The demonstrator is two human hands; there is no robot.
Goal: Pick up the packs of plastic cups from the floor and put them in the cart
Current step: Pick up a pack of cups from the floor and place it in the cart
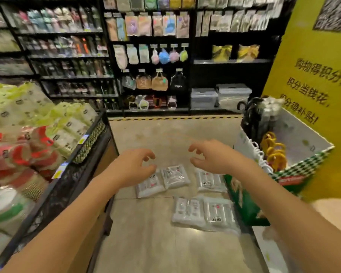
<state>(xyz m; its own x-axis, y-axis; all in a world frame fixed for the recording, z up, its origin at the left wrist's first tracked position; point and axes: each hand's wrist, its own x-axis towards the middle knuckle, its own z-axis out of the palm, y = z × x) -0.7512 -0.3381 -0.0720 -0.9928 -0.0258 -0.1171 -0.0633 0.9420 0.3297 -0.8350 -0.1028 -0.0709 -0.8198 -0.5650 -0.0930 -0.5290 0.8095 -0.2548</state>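
Several clear packs of plastic cups lie flat on the beige floor. Two overlap in the middle (163, 179), one lies to their right (210, 180), and two more lie side by side nearer me (205, 212). My left hand (135, 167) hovers over the left end of the middle packs, fingers curled and apart, holding nothing. My right hand (211, 156) hangs above the floor over the right pack, fingers spread, also holding nothing. No cart is clearly in view.
A black mesh display bin (83, 154) piled with wrapped paper goods stands at the left. A white and green cardboard bin (295, 154) with umbrellas and yellow rings stands at the right, against a yellow sign. Black shelves with hanging goods line the back beyond yellow-black floor tape.
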